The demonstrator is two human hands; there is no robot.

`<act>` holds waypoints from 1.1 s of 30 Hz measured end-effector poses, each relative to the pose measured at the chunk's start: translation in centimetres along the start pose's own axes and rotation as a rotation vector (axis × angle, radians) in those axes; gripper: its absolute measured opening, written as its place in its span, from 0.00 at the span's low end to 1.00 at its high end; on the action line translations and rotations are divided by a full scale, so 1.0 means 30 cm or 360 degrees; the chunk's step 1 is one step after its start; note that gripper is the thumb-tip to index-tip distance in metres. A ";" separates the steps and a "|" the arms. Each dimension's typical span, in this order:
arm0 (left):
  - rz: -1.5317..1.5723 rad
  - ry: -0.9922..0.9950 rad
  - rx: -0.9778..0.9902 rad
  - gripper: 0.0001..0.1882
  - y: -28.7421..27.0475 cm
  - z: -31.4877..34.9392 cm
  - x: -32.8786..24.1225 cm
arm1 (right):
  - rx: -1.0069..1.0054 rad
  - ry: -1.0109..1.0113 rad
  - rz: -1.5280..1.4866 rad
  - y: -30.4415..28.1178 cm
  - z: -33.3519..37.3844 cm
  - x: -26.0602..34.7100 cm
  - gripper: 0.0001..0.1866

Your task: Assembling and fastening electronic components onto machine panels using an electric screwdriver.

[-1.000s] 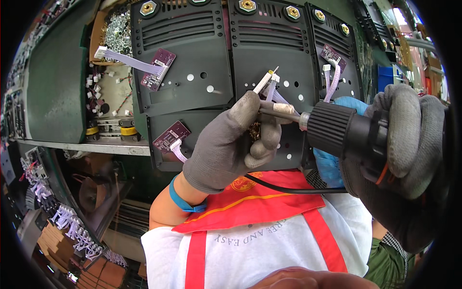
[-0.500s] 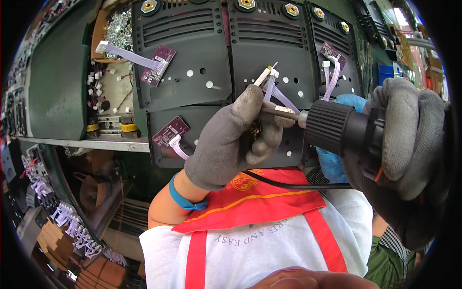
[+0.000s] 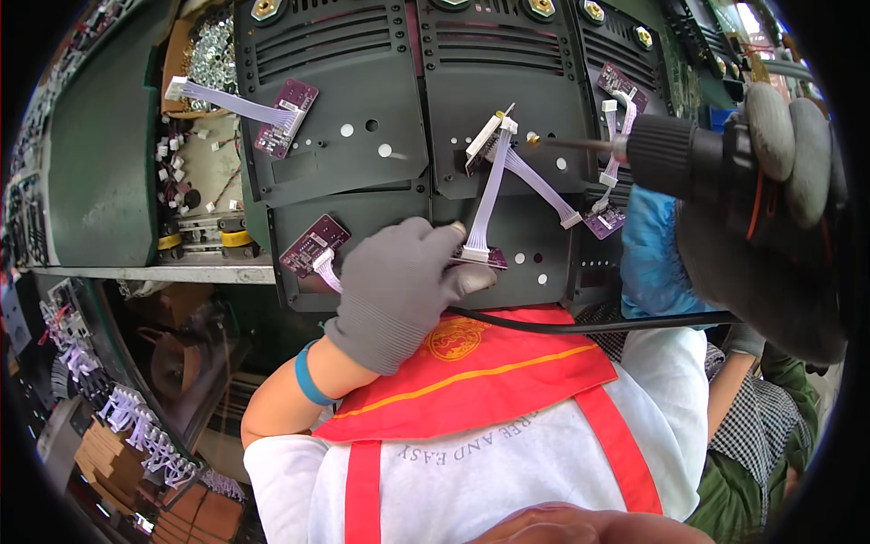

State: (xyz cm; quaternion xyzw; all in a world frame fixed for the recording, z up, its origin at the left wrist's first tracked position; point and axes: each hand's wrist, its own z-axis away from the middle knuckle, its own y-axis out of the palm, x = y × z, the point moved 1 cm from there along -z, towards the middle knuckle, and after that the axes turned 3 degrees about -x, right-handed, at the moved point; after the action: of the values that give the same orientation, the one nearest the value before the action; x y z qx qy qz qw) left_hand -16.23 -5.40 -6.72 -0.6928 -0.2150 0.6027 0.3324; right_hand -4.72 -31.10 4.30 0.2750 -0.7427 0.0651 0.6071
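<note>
Thumb and fingers of my left hand (image 3: 403, 286) pinch a small purple circuit board (image 3: 496, 260) low over a black metal panel (image 3: 399, 218). From its white connector a flat lilac ribbon cable (image 3: 492, 195) runs up to another board (image 3: 483, 143), which stands tilted on the middle panel. My right hand (image 3: 797, 159), in a grey glove like the left, is wrapped round a black electric screwdriver (image 3: 666, 156). Its bit points left above the panel, with a small brass-coloured piece at the tip; whether it sits on the bit I cannot tell.
More purple boards (image 3: 286, 118) with ribbon cables lie on neighbouring panels. A box of shiny small metal parts (image 3: 213, 59) stands at the far left, above a tray of white connectors (image 3: 204, 159). The black power cord (image 3: 589, 324) crosses in front of the apron. Another person sits at the lower right.
My left hand has moved down and left, away from the screwdriver bit, and now pinches the circuit board. The screwdriver has shifted right and up. The panels sit slightly further left in view.
</note>
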 end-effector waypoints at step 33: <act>-0.0759 0.0257 -0.0401 0.21 0.050 -0.207 -0.045 | 0.0231 0.0049 -0.0082 0.099 -0.109 -0.058 0.13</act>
State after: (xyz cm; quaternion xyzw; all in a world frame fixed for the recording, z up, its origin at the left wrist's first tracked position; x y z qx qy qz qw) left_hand -10.56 -8.62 -6.52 -0.7043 -0.4178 0.4190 0.3922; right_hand -3.13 -26.63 4.21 0.3364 -0.7192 0.1073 0.5984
